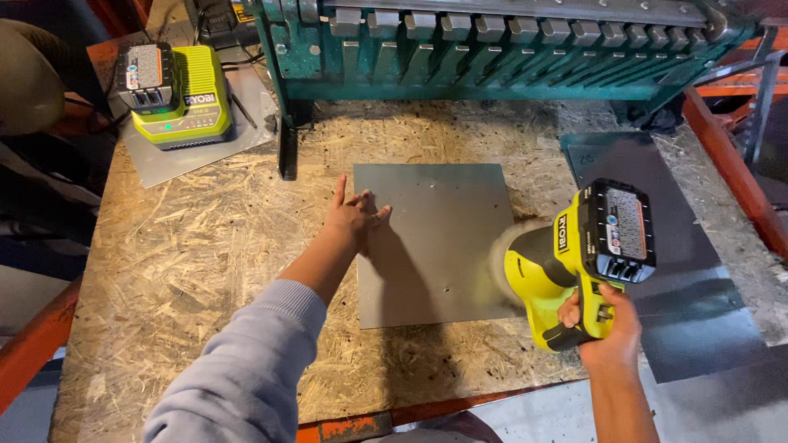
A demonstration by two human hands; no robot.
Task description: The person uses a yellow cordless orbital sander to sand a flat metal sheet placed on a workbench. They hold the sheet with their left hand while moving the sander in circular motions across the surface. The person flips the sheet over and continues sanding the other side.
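A square grey metal sheet (pixel 447 221) lies flat on the chipboard bench top (pixel 205 246). My left hand (pixel 355 218) presses flat on the sheet's left edge, fingers spread. My right hand (pixel 603 324) grips the handle of a yellow-green cordless sander (pixel 574 262) with a black battery pack on top. The sander's round pad rests on the sheet's right edge and looks blurred.
A yellow-green battery charger (pixel 176 94) with a battery in it sits on a thin metal plate at the back left. A teal sheet-metal brake (pixel 509 45) spans the back. A darker metal sheet (pixel 681 271) lies at the right. Orange frame rails (pixel 735 176) border the bench.
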